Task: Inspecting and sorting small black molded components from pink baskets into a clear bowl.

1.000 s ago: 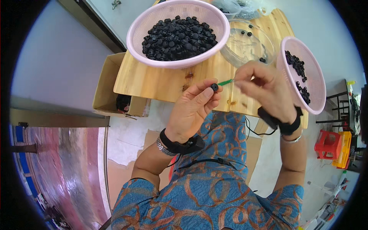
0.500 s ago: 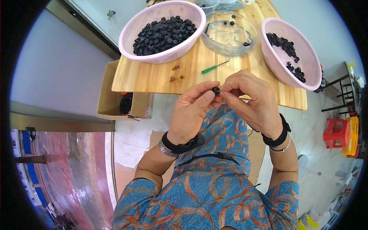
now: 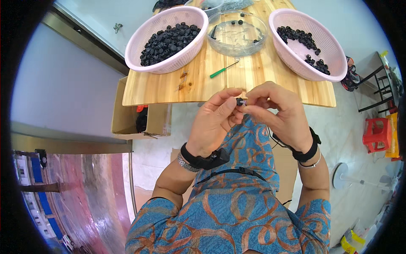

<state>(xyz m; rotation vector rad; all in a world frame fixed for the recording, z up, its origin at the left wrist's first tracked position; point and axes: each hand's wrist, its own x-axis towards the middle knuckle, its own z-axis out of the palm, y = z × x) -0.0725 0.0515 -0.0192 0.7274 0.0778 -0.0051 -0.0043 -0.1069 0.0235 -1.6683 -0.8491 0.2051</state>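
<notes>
Just in front of the table's near edge, my left hand [image 3: 214,116] pinches a small round black cap [image 3: 239,101] between thumb and fingertips. My right hand [image 3: 279,111] meets it from the other side, its thumb and forefinger closed on a tiny pale, see-through piece [image 3: 245,102] that touches the cap. What exactly this piece is, I cannot make out. Beyond my hands a green-handled screwdriver [image 3: 218,73] lies on the wooden table [image 3: 249,74]. To the left stands a pink basket [image 3: 203,40] heaped with black caps [image 3: 171,40].
At the right of the table, another pink basket [image 3: 338,63] holds fewer black parts [image 3: 298,37]. A clear round tray [image 3: 237,54] with a few black pieces sits between the baskets. Under the table's left corner is a cardboard box [image 3: 120,120]. A red stool [image 3: 375,135] stands far right.
The pale piece now shows between the cap and my right fingertips. My hands stay close together. The table and everything on it has shifted left and slightly upward in view.
</notes>
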